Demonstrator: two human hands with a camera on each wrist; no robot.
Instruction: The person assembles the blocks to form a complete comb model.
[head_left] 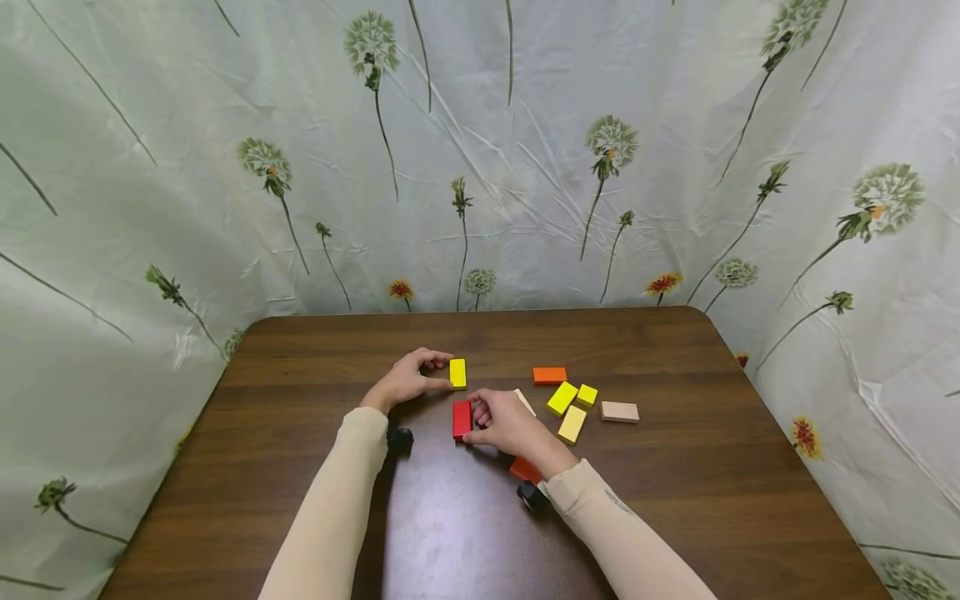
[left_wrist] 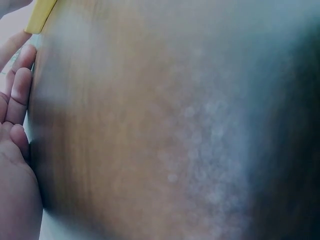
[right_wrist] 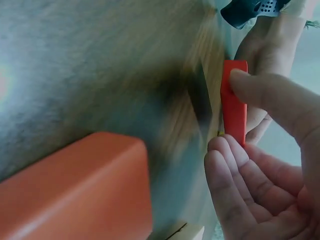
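My left hand (head_left: 405, 381) pinches a yellow rectangular block (head_left: 457, 374) by its two ends, thumb near and index finger far. Just nearer to me, the thumb and index finger of my right hand (head_left: 510, 423) pinch a red block (head_left: 462, 419) at its ends. The right wrist view shows the red block (right_wrist: 234, 110) tilted, with a dark shadow on the table beside it. In the left wrist view only a corner of the yellow block (left_wrist: 41, 15) shows, at the fingertips. A small gap separates the two blocks.
An orange-red block (head_left: 525, 469) lies under my right wrist, partly hidden. Behind that hand shows a cream block (head_left: 527, 402). To the right lie an orange block (head_left: 550, 376), several yellow blocks (head_left: 562, 398) and a pinkish-beige block (head_left: 619, 412). A flowered curtain (head_left: 525, 167) hangs behind the wooden table (head_left: 300, 467).
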